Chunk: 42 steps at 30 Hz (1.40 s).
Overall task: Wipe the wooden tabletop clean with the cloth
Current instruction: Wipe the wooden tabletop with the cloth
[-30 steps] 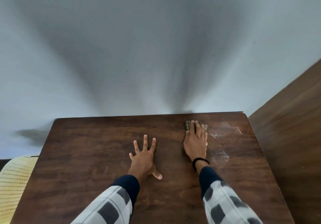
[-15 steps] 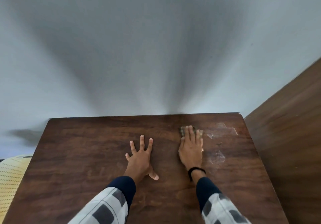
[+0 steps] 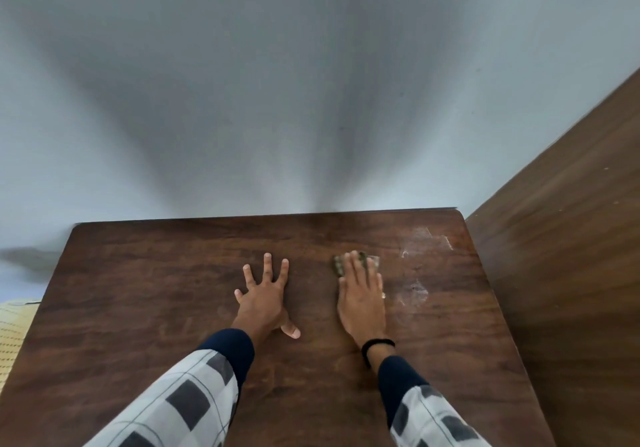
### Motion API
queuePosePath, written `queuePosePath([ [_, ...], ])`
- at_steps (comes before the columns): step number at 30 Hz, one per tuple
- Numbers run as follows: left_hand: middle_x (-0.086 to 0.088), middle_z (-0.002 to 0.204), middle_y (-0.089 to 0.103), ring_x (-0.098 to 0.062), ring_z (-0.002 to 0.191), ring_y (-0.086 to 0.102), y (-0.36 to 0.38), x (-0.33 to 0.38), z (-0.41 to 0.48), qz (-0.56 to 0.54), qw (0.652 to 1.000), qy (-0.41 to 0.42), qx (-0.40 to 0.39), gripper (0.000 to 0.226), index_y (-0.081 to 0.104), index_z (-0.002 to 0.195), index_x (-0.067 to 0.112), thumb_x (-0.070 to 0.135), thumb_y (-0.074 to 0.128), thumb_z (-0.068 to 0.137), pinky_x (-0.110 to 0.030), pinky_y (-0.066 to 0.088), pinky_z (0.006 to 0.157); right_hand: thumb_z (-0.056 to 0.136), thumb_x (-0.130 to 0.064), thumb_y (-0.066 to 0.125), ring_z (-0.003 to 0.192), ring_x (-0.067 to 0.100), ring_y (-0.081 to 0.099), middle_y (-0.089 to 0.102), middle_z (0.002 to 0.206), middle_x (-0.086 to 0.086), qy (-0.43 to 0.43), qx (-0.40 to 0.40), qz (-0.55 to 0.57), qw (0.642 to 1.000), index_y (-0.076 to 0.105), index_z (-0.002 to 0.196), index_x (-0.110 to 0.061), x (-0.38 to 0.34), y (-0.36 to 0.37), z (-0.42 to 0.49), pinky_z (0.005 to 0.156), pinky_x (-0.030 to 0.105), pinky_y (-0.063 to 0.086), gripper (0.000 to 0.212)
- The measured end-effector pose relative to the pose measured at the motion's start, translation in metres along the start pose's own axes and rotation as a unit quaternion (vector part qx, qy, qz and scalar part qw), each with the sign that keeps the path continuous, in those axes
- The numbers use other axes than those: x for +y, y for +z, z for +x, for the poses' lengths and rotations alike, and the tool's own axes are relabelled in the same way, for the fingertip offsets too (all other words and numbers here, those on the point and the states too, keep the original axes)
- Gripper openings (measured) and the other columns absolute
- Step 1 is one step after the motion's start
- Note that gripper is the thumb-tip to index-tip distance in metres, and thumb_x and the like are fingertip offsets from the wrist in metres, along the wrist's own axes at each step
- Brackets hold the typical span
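Mostly hidden: cloth | under right hand | tabletop front edge cropped

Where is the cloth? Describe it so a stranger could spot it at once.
Start at the dark wooden tabletop against the pale wall; go to its far right part. There the right hand lies flat on a small greenish-brown cloth that peeks out ahead of it. The left hand rests on bare wood, and the whitish smears lie just right of the cloth.

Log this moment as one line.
step: wipe | right hand: flat on cloth | left hand: flat on tabletop | smudges: right of cloth
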<state>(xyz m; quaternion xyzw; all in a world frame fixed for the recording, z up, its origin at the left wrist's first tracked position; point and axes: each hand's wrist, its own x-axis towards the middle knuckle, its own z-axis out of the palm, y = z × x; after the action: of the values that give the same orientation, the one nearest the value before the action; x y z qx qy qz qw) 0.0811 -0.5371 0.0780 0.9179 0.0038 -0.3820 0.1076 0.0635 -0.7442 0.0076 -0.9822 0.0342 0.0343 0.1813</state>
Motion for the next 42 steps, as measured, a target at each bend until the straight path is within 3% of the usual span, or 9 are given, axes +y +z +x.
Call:
queuePosePath([
  [4, 0.002, 0.156, -0.041, -0.047, 0.144, -0.026, 0.001, -0.003, -0.003, -0.01, 1.0, 0.005, 0.009, 0.153, -0.025, 0.153, 0.036, 0.051, 0.092, 0.055, -0.071, 0.011, 0.113, 0.1, -0.045, 0.001, 0.155, 0.019, 0.006, 0.011, 0.168, -0.009, -0.049, -0.031, -0.009, 0.998, 0.016, 0.161, -0.026, 0.009, -0.015, 0.027, 0.125, 0.043, 0.004, 0.066],
  [9, 0.003, 0.156, -0.04, -0.046, 0.144, -0.026, 0.002, -0.002, -0.003, -0.015, 1.0, 0.005, 0.011, 0.154, -0.023, 0.153, 0.037, 0.051, 0.093, 0.054, -0.071, 0.01, 0.113, 0.106, -0.035, 0.019, 0.154, 0.028, 0.015, 0.02, 0.167, 0.001, 0.079, 0.053, 0.008, 0.995, 0.024, 0.159, -0.017, 0.028, -0.011, -0.012, 0.124, 0.048, 0.015, 0.057],
  [16, 0.002, 0.157, -0.039, -0.047, 0.145, -0.025, 0.001, -0.002, -0.004, -0.012, 1.0, 0.005, 0.014, 0.152, -0.022, 0.154, 0.037, 0.052, 0.093, 0.054, -0.071, 0.01, 0.112, 0.105, -0.037, 0.014, 0.155, 0.021, 0.01, 0.011, 0.168, -0.003, -0.048, -0.002, -0.024, 0.999, 0.016, 0.161, -0.02, 0.014, -0.004, -0.039, 0.125, 0.044, 0.013, 0.058],
  [18, 0.003, 0.157, -0.039, -0.046, 0.145, -0.025, 0.002, -0.003, -0.004, -0.015, 1.0, 0.007, 0.016, 0.152, -0.021, 0.154, 0.037, 0.053, 0.092, 0.054, -0.071, 0.01, 0.113, 0.102, -0.041, 0.004, 0.155, 0.021, 0.005, 0.003, 0.167, -0.004, -0.011, -0.015, -0.03, 0.999, 0.006, 0.16, -0.02, 0.037, -0.014, -0.017, 0.126, 0.046, 0.011, 0.061],
  [22, 0.002, 0.157, -0.039, -0.046, 0.145, -0.025, 0.002, -0.001, -0.004, -0.018, 1.0, 0.008, 0.012, 0.151, -0.021, 0.154, 0.036, 0.05, 0.093, 0.055, -0.071, 0.009, 0.112, 0.106, -0.034, 0.021, 0.153, 0.029, 0.018, 0.018, 0.167, 0.004, 0.105, 0.053, 0.002, 0.993, 0.021, 0.159, -0.014, 0.053, -0.013, -0.05, 0.123, 0.05, 0.021, 0.057],
  [29, 0.001, 0.156, -0.04, -0.047, 0.144, -0.026, 0.001, -0.002, -0.003, -0.013, 1.0, 0.01, 0.007, 0.152, -0.022, 0.154, 0.035, 0.051, 0.093, 0.055, -0.072, 0.009, 0.111, 0.107, -0.033, 0.021, 0.155, 0.02, 0.01, 0.01, 0.169, -0.002, 0.017, 0.003, -0.019, 1.0, 0.016, 0.161, -0.019, 0.027, 0.001, -0.075, 0.124, 0.048, 0.019, 0.056],
  [35, 0.0, 0.157, -0.039, -0.048, 0.145, -0.024, 0.002, -0.002, -0.002, -0.007, 1.0, 0.01, 0.005, 0.153, -0.021, 0.155, 0.035, 0.051, 0.093, 0.054, -0.072, 0.011, 0.111, 0.106, -0.031, 0.027, 0.151, 0.031, 0.026, 0.023, 0.166, 0.005, 0.145, 0.063, -0.005, 0.987, 0.026, 0.159, -0.013, 0.041, -0.01, -0.117, 0.121, 0.051, 0.026, 0.056],
  [39, 0.0, 0.158, -0.038, -0.049, 0.145, -0.023, 0.002, -0.003, -0.001, -0.006, 1.0, 0.014, 0.004, 0.153, -0.02, 0.155, 0.035, 0.052, 0.093, 0.053, -0.073, 0.012, 0.111, 0.107, -0.032, 0.025, 0.155, 0.022, 0.012, 0.011, 0.169, -0.001, 0.083, 0.015, 0.007, 0.996, 0.017, 0.161, -0.017, 0.01, 0.006, -0.147, 0.126, 0.043, 0.01, 0.057],
  [42, 0.0, 0.158, -0.037, -0.049, 0.146, -0.021, 0.002, -0.005, -0.003, 0.002, 1.0, 0.015, 0.013, 0.152, -0.019, 0.155, 0.036, 0.054, 0.092, 0.053, -0.073, 0.015, 0.111, 0.106, -0.035, 0.016, 0.155, 0.02, 0.008, 0.008, 0.169, -0.004, 0.072, 0.006, -0.016, 0.997, 0.014, 0.161, -0.019, 0.027, -0.005, -0.119, 0.125, 0.047, 0.017, 0.058],
])
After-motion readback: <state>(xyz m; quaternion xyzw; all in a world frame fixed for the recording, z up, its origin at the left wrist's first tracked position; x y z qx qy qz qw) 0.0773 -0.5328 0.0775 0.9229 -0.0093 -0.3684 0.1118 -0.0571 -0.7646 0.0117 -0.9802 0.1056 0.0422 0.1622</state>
